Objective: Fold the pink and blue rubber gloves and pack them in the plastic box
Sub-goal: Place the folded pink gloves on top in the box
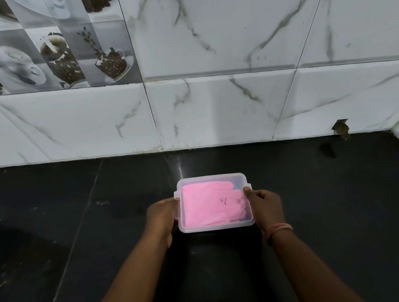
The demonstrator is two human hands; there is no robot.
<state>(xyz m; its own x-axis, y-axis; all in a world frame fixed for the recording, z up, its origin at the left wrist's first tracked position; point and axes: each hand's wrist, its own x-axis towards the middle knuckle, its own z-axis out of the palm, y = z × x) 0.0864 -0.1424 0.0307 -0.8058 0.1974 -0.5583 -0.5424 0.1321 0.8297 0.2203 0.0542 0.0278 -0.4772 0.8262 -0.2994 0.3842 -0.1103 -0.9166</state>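
Plastic box (216, 226) gripped at sides by left hand (162, 216), right hand (264, 205).

Gloves (211, 204) in box (216, 226), both grips

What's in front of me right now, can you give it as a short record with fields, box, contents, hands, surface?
box: clear plastic box, lid on, on the counter
contents: folded pink glove on top; a bit of blue glove at the far right corner
left hand: grips the box's left side
right hand: grips its right side
surface: dark counter against a tiled wall
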